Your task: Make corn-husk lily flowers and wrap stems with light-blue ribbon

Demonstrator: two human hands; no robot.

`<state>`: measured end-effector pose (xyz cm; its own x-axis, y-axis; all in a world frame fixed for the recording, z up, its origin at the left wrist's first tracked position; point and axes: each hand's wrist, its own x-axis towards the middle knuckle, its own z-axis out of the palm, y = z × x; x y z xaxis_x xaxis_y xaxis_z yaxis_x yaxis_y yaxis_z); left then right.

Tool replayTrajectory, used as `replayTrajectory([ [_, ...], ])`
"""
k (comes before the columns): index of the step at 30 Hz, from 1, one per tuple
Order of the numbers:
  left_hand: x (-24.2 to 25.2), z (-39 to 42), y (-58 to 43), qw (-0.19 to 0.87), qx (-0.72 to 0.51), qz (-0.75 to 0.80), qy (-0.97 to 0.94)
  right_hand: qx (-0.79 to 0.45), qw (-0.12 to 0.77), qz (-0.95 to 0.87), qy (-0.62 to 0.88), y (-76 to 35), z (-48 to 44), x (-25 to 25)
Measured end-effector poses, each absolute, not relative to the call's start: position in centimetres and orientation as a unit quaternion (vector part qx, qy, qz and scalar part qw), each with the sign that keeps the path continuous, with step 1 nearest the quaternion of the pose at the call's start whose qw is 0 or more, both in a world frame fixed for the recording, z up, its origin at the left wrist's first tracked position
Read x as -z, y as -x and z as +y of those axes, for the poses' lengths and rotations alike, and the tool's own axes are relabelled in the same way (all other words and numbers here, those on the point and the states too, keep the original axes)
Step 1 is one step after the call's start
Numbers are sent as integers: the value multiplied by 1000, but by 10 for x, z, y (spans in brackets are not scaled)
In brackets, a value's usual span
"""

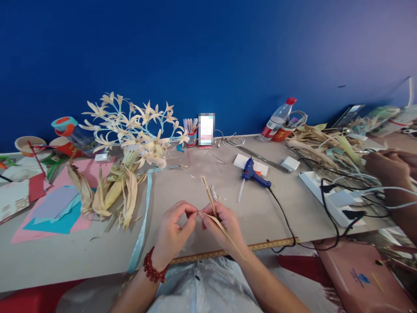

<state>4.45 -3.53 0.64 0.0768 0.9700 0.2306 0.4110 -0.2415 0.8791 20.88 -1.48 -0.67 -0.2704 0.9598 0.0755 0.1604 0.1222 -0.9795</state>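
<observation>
My left hand (176, 226) is closed in a pinch, thumb and forefinger meeting at the tip of a pale strip of corn husk (222, 228). The same strip runs back through the fingers of my right hand (226, 221) and trails along that wrist. Also in my right hand, a narrow tan piece like a stick (208, 193) points up and away; its exact kind I cannot make out. Just beyond the right fingers lies a small silvery tool (213, 192), partly hidden. A blue hot glue gun (254, 174) rests to the right, its glue stick pointing toward me.
Husk flowers (137, 130) on blue stems stand at the back left, behind dried corn husks (120, 195) and coloured paper (55, 221). A light-blue ribbon (141, 234) hangs over the front edge. At right are a power strip (325, 195), cables, a bottle (276, 121) and another person's hands (387, 167).
</observation>
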Motion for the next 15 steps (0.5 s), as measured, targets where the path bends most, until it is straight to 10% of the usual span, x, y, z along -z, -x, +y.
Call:
replayTrajectory([
  [15, 0, -37, -39, 199, -474, 547, -661, -383, 468, -654, 454, -203, -18, 11],
])
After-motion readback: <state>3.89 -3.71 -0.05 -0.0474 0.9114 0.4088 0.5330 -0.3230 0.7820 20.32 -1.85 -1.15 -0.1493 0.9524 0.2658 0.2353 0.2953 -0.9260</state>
